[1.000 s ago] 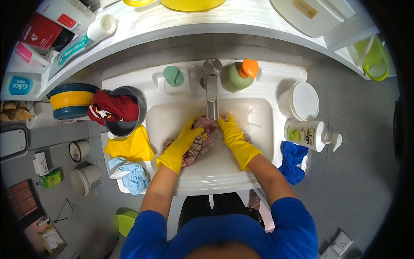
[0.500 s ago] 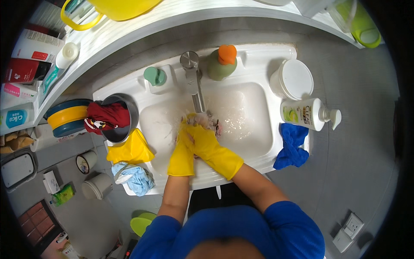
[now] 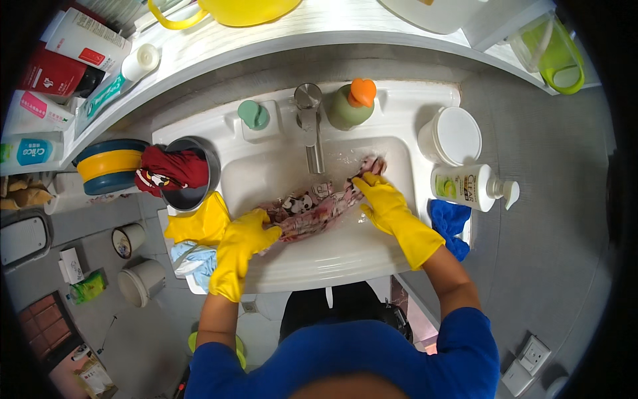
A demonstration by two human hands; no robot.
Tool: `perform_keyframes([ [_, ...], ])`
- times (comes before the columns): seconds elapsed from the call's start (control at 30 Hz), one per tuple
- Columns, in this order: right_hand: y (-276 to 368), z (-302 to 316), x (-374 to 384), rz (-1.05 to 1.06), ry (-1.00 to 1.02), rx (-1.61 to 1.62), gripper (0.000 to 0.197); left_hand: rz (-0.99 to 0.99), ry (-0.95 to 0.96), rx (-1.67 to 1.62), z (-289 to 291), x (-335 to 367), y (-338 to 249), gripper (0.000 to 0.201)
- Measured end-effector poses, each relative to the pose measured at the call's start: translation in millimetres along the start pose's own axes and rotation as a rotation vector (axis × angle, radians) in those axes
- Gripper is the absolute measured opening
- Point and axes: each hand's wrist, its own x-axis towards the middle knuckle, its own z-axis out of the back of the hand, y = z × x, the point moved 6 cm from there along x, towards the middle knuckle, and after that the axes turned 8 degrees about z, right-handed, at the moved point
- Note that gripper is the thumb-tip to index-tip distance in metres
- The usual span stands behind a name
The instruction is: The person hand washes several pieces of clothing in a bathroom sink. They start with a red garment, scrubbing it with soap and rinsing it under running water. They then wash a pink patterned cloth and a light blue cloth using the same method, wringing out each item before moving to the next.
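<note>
Both my hands wear yellow rubber gloves inside a white sink basin (image 3: pixel 345 256). My left hand (image 3: pixel 247 234) grips the left end of a wet pink patterned cloth (image 3: pixel 312 203). My right hand (image 3: pixel 377 195) grips its right end near the basin's far right. The cloth is stretched between them, just below the chrome faucet (image 3: pixel 310 130).
A grey bowl with a red garment (image 3: pixel 174 167) sits left of the basin, beside a yellow cloth (image 3: pixel 198 223) and a light blue cloth (image 3: pixel 189 256). A green bottle with orange cap (image 3: pixel 352 103), a white lidded tub (image 3: pixel 452 136), a pump bottle (image 3: pixel 468 186) and a blue cloth (image 3: pixel 448 223) lie to the right.
My hands were close together bunching the cloth under the faucet. They have moved apart, left hand toward the basin's left and right hand to the right, pulling the cloth out long.
</note>
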Motion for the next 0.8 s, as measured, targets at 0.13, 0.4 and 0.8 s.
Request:
perform_keyframes([
  [0.13,-45,-68,22,0.044,0.138,-0.53,0.053,-0.457,-0.38,-0.157,-11,7,-86,0.057],
  [0.4,-40,-65,50,-0.401,0.237,0.225,0.028,-0.322,-0.183,-0.403,-100,87,-146,0.065],
  [0.8,-52,-60,42,0.282,-0.065,-0.527,0.047,-0.179,0.607,-1.597,-170,142,-121,0.03],
])
